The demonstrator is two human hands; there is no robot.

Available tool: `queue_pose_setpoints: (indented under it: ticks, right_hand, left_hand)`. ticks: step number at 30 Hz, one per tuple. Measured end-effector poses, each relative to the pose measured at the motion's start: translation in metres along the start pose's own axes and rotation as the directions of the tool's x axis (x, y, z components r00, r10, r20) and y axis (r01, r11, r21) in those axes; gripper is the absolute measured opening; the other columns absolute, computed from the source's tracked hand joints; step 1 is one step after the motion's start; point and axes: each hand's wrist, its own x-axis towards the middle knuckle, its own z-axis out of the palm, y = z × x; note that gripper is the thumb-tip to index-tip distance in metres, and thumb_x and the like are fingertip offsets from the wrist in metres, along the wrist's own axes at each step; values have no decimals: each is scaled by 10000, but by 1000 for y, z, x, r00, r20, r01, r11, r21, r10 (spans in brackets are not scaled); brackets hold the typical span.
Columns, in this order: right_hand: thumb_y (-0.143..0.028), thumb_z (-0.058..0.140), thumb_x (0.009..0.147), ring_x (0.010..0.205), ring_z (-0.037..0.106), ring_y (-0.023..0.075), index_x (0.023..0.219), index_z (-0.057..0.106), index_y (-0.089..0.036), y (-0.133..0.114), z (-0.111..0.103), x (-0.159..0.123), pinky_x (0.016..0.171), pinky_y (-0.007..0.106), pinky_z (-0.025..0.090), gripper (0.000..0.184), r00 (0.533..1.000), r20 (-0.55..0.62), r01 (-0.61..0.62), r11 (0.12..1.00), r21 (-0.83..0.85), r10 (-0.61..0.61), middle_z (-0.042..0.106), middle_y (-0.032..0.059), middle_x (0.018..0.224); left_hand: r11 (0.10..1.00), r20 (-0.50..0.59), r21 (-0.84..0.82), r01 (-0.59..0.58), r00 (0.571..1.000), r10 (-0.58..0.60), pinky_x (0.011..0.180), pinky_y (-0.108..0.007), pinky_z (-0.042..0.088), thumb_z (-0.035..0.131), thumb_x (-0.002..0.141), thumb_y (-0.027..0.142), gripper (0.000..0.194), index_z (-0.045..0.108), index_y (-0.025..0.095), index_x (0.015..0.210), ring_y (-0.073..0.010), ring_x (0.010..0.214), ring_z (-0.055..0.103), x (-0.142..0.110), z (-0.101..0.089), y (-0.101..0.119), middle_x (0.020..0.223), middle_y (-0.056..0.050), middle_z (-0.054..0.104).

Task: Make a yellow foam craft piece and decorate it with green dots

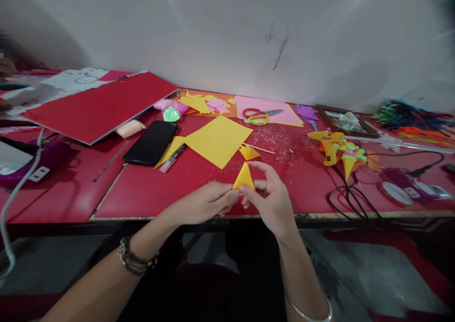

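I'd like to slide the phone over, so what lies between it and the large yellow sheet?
In the head view, a pen and part of a smaller yellow paper lie between the phone and the large yellow sheet.

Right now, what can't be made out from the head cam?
All head view:
- Back of the folded yellow paper: turned away, behind the left hand and right hand.
- Purple device on the left: cut off by the left edge.
- Black object: cut off by the right edge.
- Brown tray's contents: blurred, too small.
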Motion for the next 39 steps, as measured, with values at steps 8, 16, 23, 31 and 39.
queue_pose_setpoints:
  ticks: [8, 16, 23, 31, 39]
  right_hand:
    - [-360, 553, 741, 383, 470, 63, 835, 552, -156, 1, -3, 0, 392, 182, 405, 224, 967, 192, -178, 983, 49, 166, 525, -52, 465]
    - [-305, 574, 733, 567, 499, 81, 716, 546, -167, 5, -3, 2, 524, 200, 405, 142, 983, 172, -52, 998, -32, 56, 540, -22, 627]
    - [-352, 515, 773, 522, 394, 69, 690, 490, -176, 7, 3, 1, 473, 187, 334, 196, 993, 100, -49, 997, -54, 54, 419, -45, 577]
    - [-400, 416, 821, 495, 305, 72, 595, 341, -193, 11, 13, 0, 418, 185, 262, 316, 995, -101, -23, 996, -87, 14, 282, -45, 552]
    - [-325, 500, 787, 613, 439, 96, 703, 523, -187, 8, 8, 5, 552, 200, 364, 164, 988, -146, 53, 997, -49, -60, 467, -19, 649]
  left_hand:
    - [999, 79, 49, -10, 997, 7, 487, -176, 313, 232, 889, 383, 429, 458, 139, 619, -61, 484, 375, -1, -4, -2, 520, 35, 395]
    - [978, 107, 208, -15, 994, -7, 424, -183, 224, 280, 874, 379, 378, 366, 151, 585, -53, 441, 282, 0, -7, -4, 498, 47, 318]
    - [968, 92, 248, -31, 996, 8, 425, -203, 203, 284, 871, 364, 369, 340, 157, 571, -57, 433, 263, 2, -6, -5, 493, 49, 276]
    - [955, 100, 292, -51, 995, 23, 432, -206, 197, 282, 878, 357, 378, 340, 154, 566, -52, 429, 266, 2, -6, -2, 485, 50, 283]
    - [956, -11, 292, -34, 999, 39, 471, -185, 248, 310, 875, 315, 346, 440, 140, 606, -53, 471, 343, 4, 0, -2, 519, 44, 383]
